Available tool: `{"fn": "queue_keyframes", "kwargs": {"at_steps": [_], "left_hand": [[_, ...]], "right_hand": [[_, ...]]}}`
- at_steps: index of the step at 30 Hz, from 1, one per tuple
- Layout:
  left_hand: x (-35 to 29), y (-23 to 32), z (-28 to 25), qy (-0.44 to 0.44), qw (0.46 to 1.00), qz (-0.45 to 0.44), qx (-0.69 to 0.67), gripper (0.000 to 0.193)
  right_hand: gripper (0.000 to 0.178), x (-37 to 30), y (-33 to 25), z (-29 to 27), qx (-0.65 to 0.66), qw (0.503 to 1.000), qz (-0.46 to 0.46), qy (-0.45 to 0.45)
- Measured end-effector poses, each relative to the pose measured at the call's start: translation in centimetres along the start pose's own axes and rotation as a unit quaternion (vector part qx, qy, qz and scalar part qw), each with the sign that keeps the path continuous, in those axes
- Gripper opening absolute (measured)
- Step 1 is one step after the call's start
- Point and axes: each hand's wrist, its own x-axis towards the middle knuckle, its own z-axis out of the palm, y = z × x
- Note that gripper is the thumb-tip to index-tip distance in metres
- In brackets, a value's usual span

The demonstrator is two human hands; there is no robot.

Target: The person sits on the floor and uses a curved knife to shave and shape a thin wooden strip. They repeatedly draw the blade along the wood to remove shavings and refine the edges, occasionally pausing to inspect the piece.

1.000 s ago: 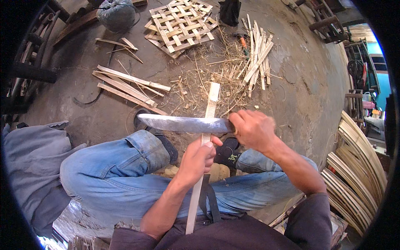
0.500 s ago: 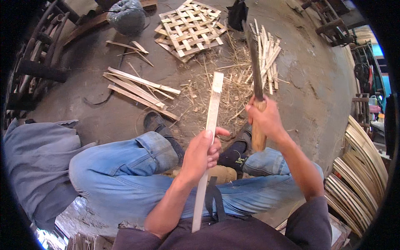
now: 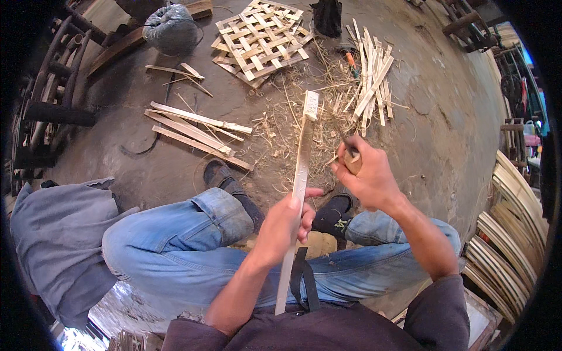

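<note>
Fingers of the left hand (image 3: 282, 229) curled around a pale strip (image 3: 301, 175), this side of the woven lattice (image 3: 263, 38), index outstretched; the right hand (image 3: 371, 176) clenched a wooden knife handle (image 3: 352, 161). Left of the lattice sat a bulging plastic bag (image 3: 172, 32), contents indistinct.

The left hand (image 3: 284, 228) grips a pale strip (image 3: 301, 167), while the right hand (image 3: 373, 178), near it, is wrapped round a wooden handle (image 3: 352, 161). Past the feet (image 3: 220, 175) I see shavings (image 3: 280, 130) on the floor (image 3: 436, 146) and a woven panel (image 3: 261, 38) beyond.
</note>
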Motion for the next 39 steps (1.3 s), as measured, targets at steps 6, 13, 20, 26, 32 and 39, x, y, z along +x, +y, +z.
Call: {"fn": "queue_keyframes", "kwargs": {"at_steps": [6,13,20,26,32,39], "left_hand": [[-0.8,-2.3,-0.9,0.078,0.993,-0.028,0.087,0.035],[-1.1,-1.7,0.4,0.058,0.99,0.0,0.127,0.031],[-0.8,-1.7,0.5,0.014,0.999,-0.028,0.042,0.031],[-0.7,-0.7,0.1,-0.036,0.992,-0.088,-0.082,0.032],[-0.9,-1.1,-0.1,-0.074,0.983,-0.091,-0.139,0.03],[-0.3,-1.4,0.4,-0.059,0.98,-0.098,-0.163,0.028]], "right_hand": [[0.017,-4.3,-0.6,-0.4,-0.307,0.91,-0.199,-0.193],[0.017,-1.7,0.5,-3.6,-0.288,0.942,-0.108,-0.134],[0.023,-0.7,1.3,-4.3,-0.292,0.949,-0.08,-0.088],[0.014,-0.4,0.8,-4.6,-0.315,0.937,-0.118,-0.089],[0.013,0.1,0.2,-4.0,-0.351,0.923,-0.121,-0.104],[0.01,-1.4,-0.2,-2.7,-0.369,0.904,-0.194,-0.095]]}}
